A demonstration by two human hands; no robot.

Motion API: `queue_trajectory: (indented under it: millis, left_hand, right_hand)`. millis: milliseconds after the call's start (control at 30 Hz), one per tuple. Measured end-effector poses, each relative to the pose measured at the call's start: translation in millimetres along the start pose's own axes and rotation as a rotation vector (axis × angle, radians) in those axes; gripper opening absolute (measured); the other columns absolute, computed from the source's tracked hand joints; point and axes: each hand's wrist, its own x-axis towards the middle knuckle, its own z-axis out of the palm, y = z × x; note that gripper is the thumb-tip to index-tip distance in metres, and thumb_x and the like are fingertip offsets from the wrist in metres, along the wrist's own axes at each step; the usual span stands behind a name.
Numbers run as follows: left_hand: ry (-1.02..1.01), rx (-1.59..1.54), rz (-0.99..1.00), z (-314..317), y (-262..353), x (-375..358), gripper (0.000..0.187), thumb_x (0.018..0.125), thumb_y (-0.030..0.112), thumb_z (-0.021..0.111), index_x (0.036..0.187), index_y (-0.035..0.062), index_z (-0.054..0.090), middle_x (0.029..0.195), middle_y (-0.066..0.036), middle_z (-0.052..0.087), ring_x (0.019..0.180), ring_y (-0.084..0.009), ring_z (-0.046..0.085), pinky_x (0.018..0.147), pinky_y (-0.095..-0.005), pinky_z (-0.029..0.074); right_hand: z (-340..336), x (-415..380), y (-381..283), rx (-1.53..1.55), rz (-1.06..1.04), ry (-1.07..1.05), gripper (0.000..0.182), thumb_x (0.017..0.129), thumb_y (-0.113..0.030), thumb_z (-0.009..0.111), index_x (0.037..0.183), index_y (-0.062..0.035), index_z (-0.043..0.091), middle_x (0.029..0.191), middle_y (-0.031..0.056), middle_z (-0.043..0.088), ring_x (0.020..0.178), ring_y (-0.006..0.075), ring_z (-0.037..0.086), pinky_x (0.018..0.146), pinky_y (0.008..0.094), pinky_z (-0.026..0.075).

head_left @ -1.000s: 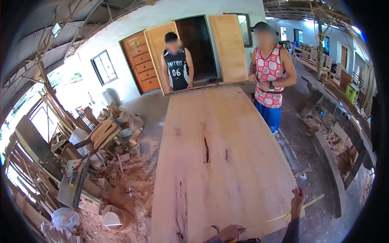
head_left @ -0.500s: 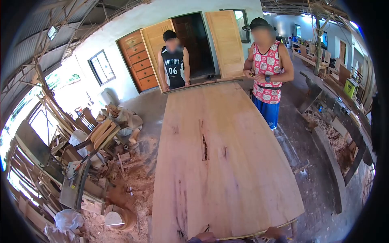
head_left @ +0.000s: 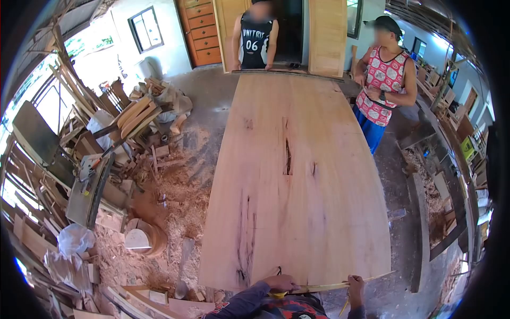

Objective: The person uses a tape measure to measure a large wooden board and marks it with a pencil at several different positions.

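A person's left hand point(head_left: 280, 283) and right hand point(head_left: 355, 287) hold a yellow measuring tape point(head_left: 329, 286) stretched along the near edge of a large wooden slab point(head_left: 297, 181), fingers pinching the tape. Two other people stand at the slab's far end.

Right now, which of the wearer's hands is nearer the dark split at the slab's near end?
Left. The left hand rests at the near edge just right of the dark split, gripping the yellow tape measure. The right hand holds the tape farther right.
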Motion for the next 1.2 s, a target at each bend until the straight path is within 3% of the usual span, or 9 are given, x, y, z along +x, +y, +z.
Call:
queue_trajectory:
  millis: [100,200,300,333,433,467,800,1000,1200]
  left_hand:
    - [-0.067,-0.096,0.012,7,-33,8,0.047,0.094,0.044,0.051,0.098,-0.0003,0.066,0.09,-0.015,0.069,0.082,-0.0246,0.064,0.077,-0.0377,0.047]
    - [0.12,-0.177,0.0,10,-46,-1,0.044,0.094,0.044,0.05,0.103,0.0046,0.067,0.094,-0.016,0.069,0.087,-0.0284,0.065,0.08,-0.039,0.048]
    - [0.362,0.089,-0.122,-8,-38,-19,0.04,0.093,0.044,0.049,0.106,0.0111,0.068,0.1,-0.015,0.068,0.093,-0.0334,0.064,0.081,-0.0416,0.049]
    - [0.406,0.111,-0.168,-13,-38,-20,0.039,0.093,0.044,0.049,0.106,0.0122,0.068,0.1,-0.015,0.068,0.093,-0.0346,0.064,0.081,-0.0426,0.049]
    - [0.483,0.168,-0.269,-29,-43,-17,0.038,0.092,0.045,0.05,0.106,0.0139,0.068,0.098,-0.016,0.068,0.091,-0.0372,0.063,0.079,-0.0453,0.049]
    - [0.482,0.164,-0.282,-34,-48,-11,0.039,0.091,0.045,0.051,0.105,0.0134,0.068,0.096,-0.017,0.068,0.09,-0.0374,0.064,0.078,-0.046,0.049]
    - [0.292,0.12,-0.199,-50,-91,20,0.047,0.089,0.048,0.055,0.082,0.0035,0.069,0.071,-0.015,0.066,0.066,-0.0286,0.063,0.067,-0.0403,0.049]
    - [0.261,0.229,-0.058,-57,-98,24,0.058,0.089,0.057,0.05,0.076,0.004,0.069,0.076,-0.018,0.066,0.074,-0.0362,0.064,0.071,-0.0434,0.048]
    - [0.193,0.392,0.145,-65,-91,22,0.053,0.096,0.047,0.042,0.074,0.0058,0.067,0.071,-0.016,0.064,0.073,-0.036,0.064,0.069,-0.0468,0.049]
  right_hand:
    - [13,6,-8,-0.004,-0.372,0.076,0.034,0.092,-0.027,0.06,0.112,0.0008,0.059,0.067,0.0079,0.062,0.059,0.0146,0.058,0.052,0.0292,0.043]
    - [22,7,-43,-0.313,-0.412,-0.012,0.048,0.092,-0.028,0.058,0.126,0.0047,0.051,0.064,0.0151,0.06,0.058,0.02,0.058,0.055,0.0356,0.046]
    - [33,11,-78,-0.657,-0.432,-0.08,0.056,0.09,-0.032,0.06,0.131,0.0041,0.047,0.063,0.0205,0.059,0.06,0.0278,0.061,0.057,0.0389,0.046]
    - [33,18,-83,-0.763,-0.358,-0.076,0.069,0.085,-0.038,0.066,0.136,0.002,0.042,0.08,0.0256,0.064,0.075,0.0366,0.064,0.068,0.0426,0.049]
    - [13,65,-35,-1.025,-0.426,0.033,0.088,0.079,-0.045,0.07,0.144,-0.0011,0.03,0.105,0.033,0.06,0.094,0.0443,0.061,0.08,0.0473,0.049]
    - [6,70,-35,-1.056,-0.231,-0.036,0.098,0.076,-0.047,0.073,0.147,-0.0038,0.021,0.126,0.0392,0.046,0.107,0.0482,0.055,0.089,0.0498,0.046]
    - [3,94,8,-0.809,-0.256,0.074,0.103,0.07,-0.042,0.08,0.145,0.0007,0.024,0.12,0.0332,0.055,0.11,0.0416,0.057,0.092,0.0441,0.047]
    - [6,99,11,-0.885,-0.216,0.124,0.104,0.066,-0.041,0.083,0.144,0.0023,0.029,0.113,0.0223,0.062,0.107,0.0374,0.058,0.093,0.0441,0.046]
    - [0,96,14,-0.807,-0.308,0.127,0.1,0.065,-0.038,0.083,0.142,0.0013,0.033,0.11,0.0201,0.065,0.108,0.0359,0.059,0.1,0.0423,0.041]
